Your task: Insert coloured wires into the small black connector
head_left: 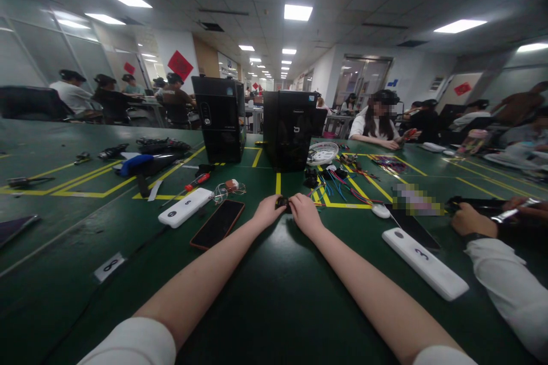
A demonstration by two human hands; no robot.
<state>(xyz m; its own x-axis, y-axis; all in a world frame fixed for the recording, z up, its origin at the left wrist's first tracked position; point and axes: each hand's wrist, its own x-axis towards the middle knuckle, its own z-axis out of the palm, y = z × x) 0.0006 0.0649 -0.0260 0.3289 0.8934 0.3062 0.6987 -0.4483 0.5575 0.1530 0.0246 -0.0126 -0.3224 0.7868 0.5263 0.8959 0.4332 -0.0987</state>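
Both arms stretch forward over the green table [265, 308]. My left hand [269, 211] and my right hand [305, 212] meet at a small dark part [282, 202], fingers closed around it from both sides. Its kind is too small and too covered to make out. Left of my hands lies a smartphone [218, 223] with a dark screen, and beyond it some thin wires with a small brown-and-white piece [232, 185]. Past my right hand are loose coloured cables [329, 182]. Two black computer cases [219, 120] stand upright beyond my hands.
A white power bank [185, 207] and a red screwdriver [197, 181] lie left. At right are a second white power bank [423, 262], a white basket [323, 153] and a co-worker's hand [473, 221] holding something. Yellow tape [349, 206] marks the table. Other people sit farther back.
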